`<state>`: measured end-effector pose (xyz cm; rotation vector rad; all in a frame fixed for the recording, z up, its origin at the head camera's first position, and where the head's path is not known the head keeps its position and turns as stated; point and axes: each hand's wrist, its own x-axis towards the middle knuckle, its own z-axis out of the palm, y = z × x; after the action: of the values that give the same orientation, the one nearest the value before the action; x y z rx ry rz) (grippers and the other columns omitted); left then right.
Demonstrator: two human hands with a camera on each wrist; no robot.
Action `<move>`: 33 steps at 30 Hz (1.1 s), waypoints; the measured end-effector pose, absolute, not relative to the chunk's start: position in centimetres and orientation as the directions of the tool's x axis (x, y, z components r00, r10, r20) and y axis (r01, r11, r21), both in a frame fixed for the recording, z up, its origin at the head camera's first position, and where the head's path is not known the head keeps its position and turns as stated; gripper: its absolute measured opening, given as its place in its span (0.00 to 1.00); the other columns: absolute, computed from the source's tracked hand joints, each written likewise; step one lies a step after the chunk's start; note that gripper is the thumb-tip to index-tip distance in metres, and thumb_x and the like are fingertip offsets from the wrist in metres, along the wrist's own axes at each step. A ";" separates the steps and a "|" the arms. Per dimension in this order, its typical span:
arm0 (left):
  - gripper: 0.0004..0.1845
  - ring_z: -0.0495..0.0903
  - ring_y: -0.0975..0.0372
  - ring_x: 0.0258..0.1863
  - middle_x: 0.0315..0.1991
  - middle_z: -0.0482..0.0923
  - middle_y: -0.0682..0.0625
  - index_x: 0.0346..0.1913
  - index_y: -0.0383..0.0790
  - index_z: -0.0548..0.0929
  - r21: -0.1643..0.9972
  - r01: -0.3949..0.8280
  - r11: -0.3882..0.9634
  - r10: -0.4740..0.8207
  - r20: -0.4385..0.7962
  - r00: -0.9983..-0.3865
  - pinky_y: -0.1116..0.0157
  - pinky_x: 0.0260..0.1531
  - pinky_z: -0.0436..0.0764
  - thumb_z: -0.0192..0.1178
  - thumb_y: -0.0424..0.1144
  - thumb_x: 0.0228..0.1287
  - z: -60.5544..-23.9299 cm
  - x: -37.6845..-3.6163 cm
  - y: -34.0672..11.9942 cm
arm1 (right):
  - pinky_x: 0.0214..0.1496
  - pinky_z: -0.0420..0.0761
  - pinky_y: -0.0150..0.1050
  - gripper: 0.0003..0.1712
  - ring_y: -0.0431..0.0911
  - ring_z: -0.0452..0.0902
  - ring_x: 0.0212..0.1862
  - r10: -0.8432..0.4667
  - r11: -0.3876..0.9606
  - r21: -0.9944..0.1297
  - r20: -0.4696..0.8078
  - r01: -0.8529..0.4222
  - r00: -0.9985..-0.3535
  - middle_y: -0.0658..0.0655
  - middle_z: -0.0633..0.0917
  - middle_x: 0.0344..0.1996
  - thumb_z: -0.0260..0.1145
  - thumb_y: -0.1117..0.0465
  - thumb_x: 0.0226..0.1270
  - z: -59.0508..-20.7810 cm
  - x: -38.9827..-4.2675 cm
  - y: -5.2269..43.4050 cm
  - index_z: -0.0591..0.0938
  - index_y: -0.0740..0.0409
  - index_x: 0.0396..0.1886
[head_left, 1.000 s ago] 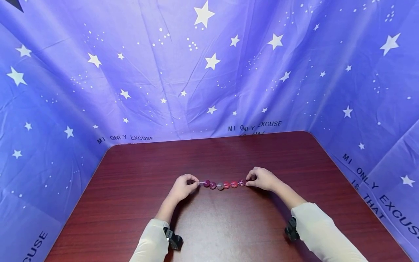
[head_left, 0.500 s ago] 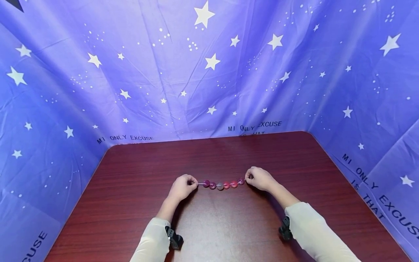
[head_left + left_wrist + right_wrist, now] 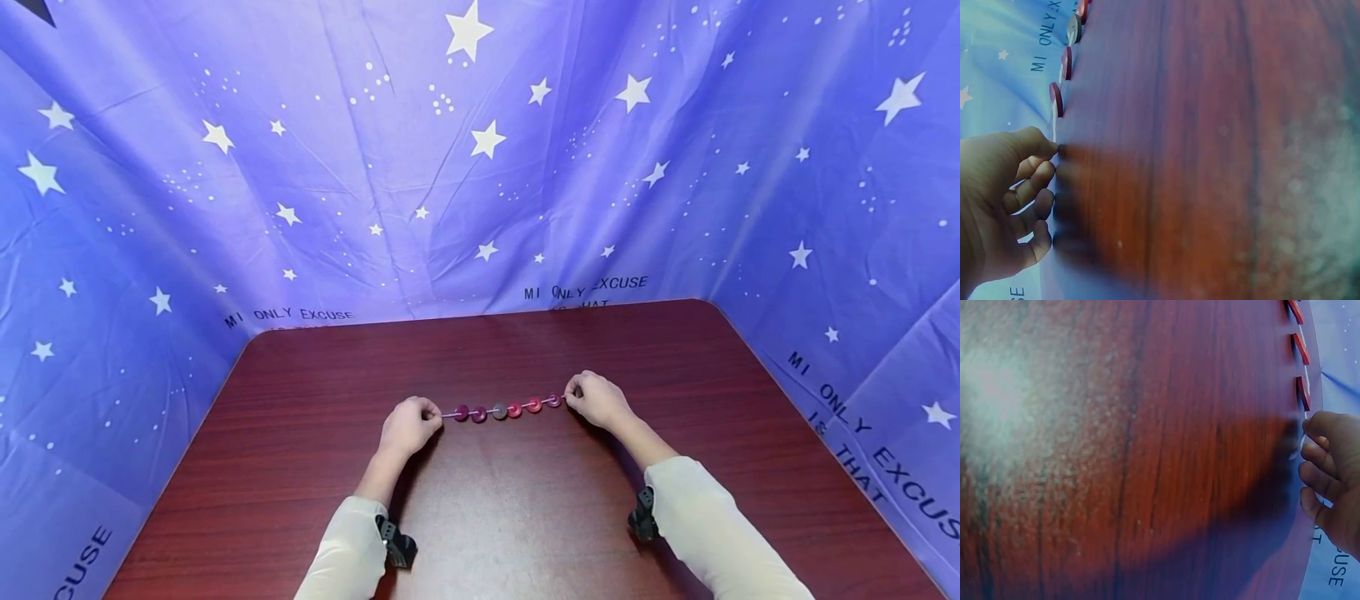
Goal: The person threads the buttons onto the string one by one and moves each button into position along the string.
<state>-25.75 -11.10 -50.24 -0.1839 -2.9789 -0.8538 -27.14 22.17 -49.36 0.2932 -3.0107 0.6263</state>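
Observation:
A pale string (image 3: 447,415) runs between my two hands with several round buttons threaded on it. From left to right come two purple buttons (image 3: 478,414), a grey button (image 3: 500,411), two red buttons (image 3: 533,405) and a purplish one (image 3: 554,400). My left hand (image 3: 408,425) pinches the string's left end between thumb and forefinger; in the left wrist view a dark red button (image 3: 1055,100) sits just beyond the fingertips. At the other end my right hand (image 3: 597,400) pinches the string, close to the last button (image 3: 1303,394).
Both hands are over a dark red wood-grain table (image 3: 495,517) with a rounded far corner. A blue-purple curtain (image 3: 420,150) with white stars and lettering encloses it. Black wrist mounts (image 3: 395,542) are strapped over the pale sleeves (image 3: 337,550).
The row of buttons has been drawn straighter and has shifted away from me. My left hand has moved slightly left, my right hand slightly away.

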 end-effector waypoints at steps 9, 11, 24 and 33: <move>0.02 0.73 0.66 0.25 0.24 0.77 0.57 0.27 0.47 0.82 0.530 0.099 0.842 0.095 0.034 -0.995 0.66 0.29 0.72 0.60 0.39 0.50 -50.2 -26.1 -11.1 | 0.31 0.70 0.36 0.03 0.40 0.70 0.28 -0.190 0.871 -0.450 0.058 -0.196 -0.980 0.50 0.75 0.24 0.64 0.61 0.52 -49.3 -27.1 22.3 0.81 0.52 0.22; 0.02 0.73 0.66 0.25 0.24 0.77 0.57 0.27 0.47 0.82 0.534 0.102 0.839 0.100 0.033 -0.994 0.66 0.29 0.72 0.59 0.38 0.51 -50.2 -26.1 -11.0 | 0.31 0.70 0.36 0.03 0.40 0.70 0.28 -0.200 0.865 -0.458 0.058 -0.204 -0.978 0.50 0.75 0.24 0.64 0.61 0.52 -49.2 -27.1 22.3 0.81 0.52 0.22; 0.02 0.73 0.66 0.26 0.26 0.78 0.56 0.27 0.47 0.83 0.567 0.117 0.815 0.124 0.027 -0.992 0.66 0.31 0.72 0.61 0.40 0.54 -50.0 -26.2 -10.6 | 0.33 0.71 0.37 0.04 0.41 0.70 0.29 -0.213 0.861 -0.461 0.056 -0.215 -0.975 0.50 0.78 0.26 0.65 0.58 0.57 -49.0 -26.9 22.3 0.83 0.52 0.25; 0.05 0.77 0.64 0.33 0.30 0.80 0.55 0.31 0.48 0.83 0.550 0.097 0.830 0.110 0.009 -0.994 0.61 0.38 0.75 0.61 0.43 0.55 -49.4 -26.3 -12.2 | 0.40 0.76 0.45 0.07 0.44 0.76 0.35 -0.194 0.870 -0.449 0.072 -0.206 -0.978 0.53 0.82 0.32 0.62 0.57 0.61 -48.5 -26.8 23.5 0.84 0.53 0.31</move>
<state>-26.32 -12.21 -49.39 -0.1713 -3.0269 -0.9077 -26.75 23.49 -48.48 0.3223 -3.0133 0.7275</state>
